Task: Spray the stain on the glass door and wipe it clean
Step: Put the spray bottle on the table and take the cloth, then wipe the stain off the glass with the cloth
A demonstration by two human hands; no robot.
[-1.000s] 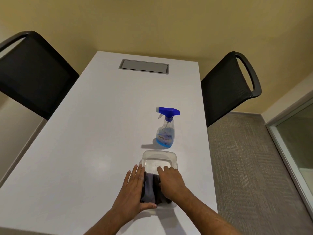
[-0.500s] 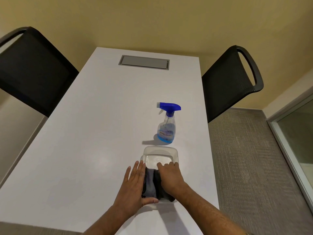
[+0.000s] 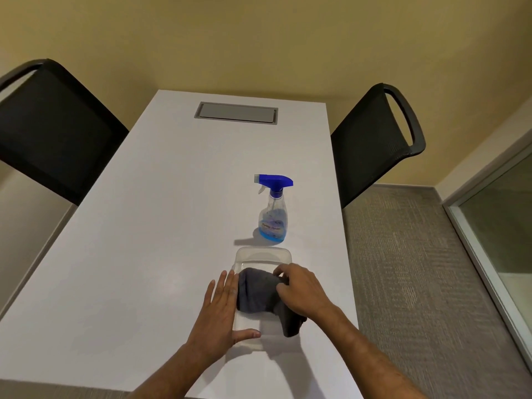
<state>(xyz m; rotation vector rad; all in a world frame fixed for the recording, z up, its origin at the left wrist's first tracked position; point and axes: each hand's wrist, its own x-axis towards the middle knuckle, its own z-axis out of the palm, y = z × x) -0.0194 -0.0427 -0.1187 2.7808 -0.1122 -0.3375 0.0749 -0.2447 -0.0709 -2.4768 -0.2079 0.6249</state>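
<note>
A dark grey cloth (image 3: 257, 293) lies partly lifted out of a clear plastic tray (image 3: 263, 253) near the white table's front edge. My right hand (image 3: 302, 289) pinches the cloth's upper right part. My left hand (image 3: 223, 309) lies flat with fingers apart against the tray's left side, thumb along its front rim. A clear spray bottle (image 3: 273, 216) with a blue trigger head and blue liquid stands upright just beyond the tray. The glass door (image 3: 501, 226) with its pale frame is at the far right.
The white table (image 3: 161, 226) has a grey cable hatch (image 3: 236, 112) at its far end. One black chair (image 3: 54, 133) stands at the left, another black chair (image 3: 377, 139) at the right. Grey carpet (image 3: 417, 283) lies between table and door.
My right hand has closed on the cloth and raised it from flat in the tray. My left hand stays against the tray's side.
</note>
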